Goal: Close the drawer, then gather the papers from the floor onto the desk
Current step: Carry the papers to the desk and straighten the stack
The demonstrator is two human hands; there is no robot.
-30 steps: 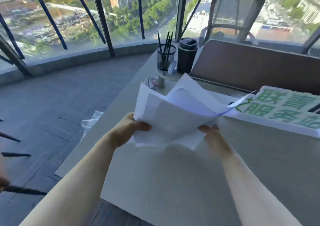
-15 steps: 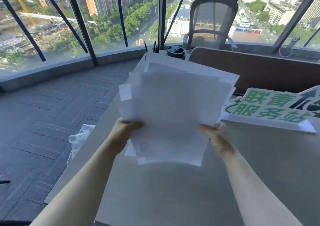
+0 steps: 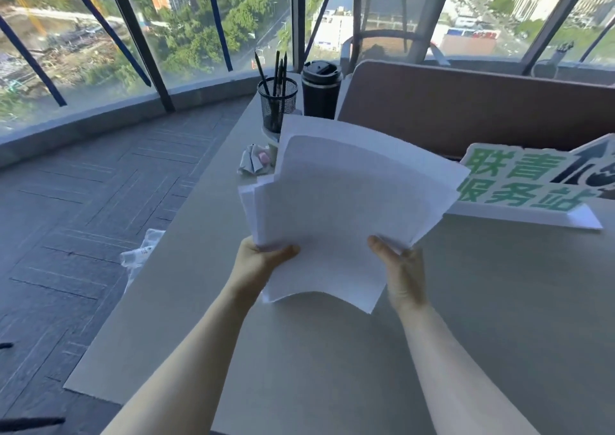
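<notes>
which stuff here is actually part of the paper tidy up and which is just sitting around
In the job: papers, left hand, right hand, desk.

Lying about: pen holder, black tumbler, green sign, crumpled wrapper, office chair.

bare desk (image 3: 499, 301) near and right — pen cup (image 3: 277, 103), tumbler (image 3: 320, 90), sign (image 3: 525, 185) crowding the far edge
</notes>
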